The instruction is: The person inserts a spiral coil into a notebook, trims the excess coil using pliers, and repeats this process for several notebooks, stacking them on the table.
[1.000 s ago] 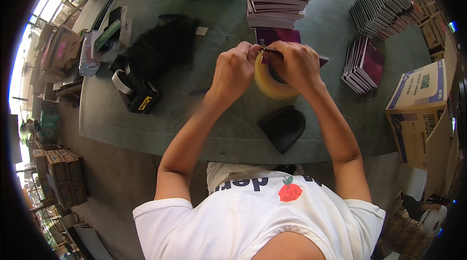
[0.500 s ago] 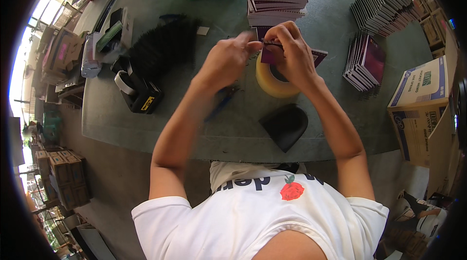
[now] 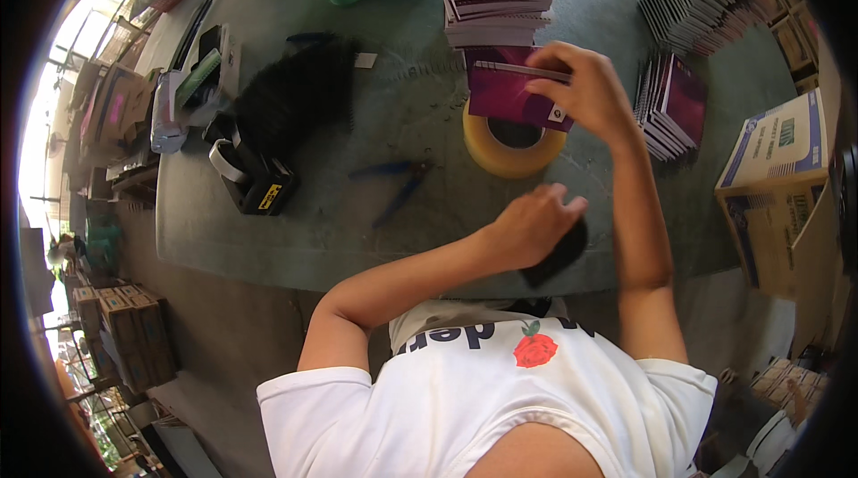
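Here we see the right hand [image 3: 581, 89] pinching a purple notebook [image 3: 505, 103] between thumb and fingers, over the far rim of a tape roll [image 3: 500, 159] mid-surface [image 3: 304, 232]. We find the left hand [image 3: 536, 223] half curled at a black object [image 3: 565, 256] by the near edge; whether its fingers grip it, we cannot tell. Toward the left edge we note a tape dispenser [image 3: 255, 179].

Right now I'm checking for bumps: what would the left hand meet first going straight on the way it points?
Probably the right forearm, which crosses the line ahead of the left hand; depth is unclear, so it might pass underneath.
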{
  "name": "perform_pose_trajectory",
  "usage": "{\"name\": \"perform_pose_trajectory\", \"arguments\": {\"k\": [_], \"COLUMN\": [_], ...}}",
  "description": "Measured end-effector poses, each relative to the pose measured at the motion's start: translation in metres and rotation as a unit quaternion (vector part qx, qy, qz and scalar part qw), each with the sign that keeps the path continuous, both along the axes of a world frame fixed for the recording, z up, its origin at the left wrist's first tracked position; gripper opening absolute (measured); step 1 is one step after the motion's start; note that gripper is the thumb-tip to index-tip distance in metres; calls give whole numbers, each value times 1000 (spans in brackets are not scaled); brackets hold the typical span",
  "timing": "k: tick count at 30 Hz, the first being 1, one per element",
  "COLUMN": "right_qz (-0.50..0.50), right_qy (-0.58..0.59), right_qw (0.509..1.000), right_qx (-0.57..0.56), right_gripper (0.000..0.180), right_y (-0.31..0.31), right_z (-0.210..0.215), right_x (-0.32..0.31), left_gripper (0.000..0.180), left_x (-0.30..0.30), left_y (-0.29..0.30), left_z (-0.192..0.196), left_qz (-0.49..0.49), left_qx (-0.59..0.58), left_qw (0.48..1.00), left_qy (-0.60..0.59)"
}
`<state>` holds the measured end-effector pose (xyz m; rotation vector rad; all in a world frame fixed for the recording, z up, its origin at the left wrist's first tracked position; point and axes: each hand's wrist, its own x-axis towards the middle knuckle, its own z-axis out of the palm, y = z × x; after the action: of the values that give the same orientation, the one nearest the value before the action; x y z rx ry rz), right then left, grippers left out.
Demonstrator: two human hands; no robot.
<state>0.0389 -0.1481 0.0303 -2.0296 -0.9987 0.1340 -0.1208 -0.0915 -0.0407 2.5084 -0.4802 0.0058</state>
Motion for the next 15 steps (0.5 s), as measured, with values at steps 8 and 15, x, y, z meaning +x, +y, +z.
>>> {"name": "perform_pose_trajectory", "arguments": {"k": [8, 15], "right_qz": [55, 50], "right_qy": [262, 367], "right_qw": [950, 897], "right_qx": [164, 241], "right_gripper": [25, 20], "right_y": [-32, -24], "right_z": [-33, -55], "right_x": [17, 3], "left_gripper": [45, 31], "left_x": [46, 13], "left_y": [17, 99], "left_z": [-38, 85], "left_qz": [-62, 160], "left_qx": [-257, -147], "left_qw": [964, 947], "left_qy": [-21, -238]}}
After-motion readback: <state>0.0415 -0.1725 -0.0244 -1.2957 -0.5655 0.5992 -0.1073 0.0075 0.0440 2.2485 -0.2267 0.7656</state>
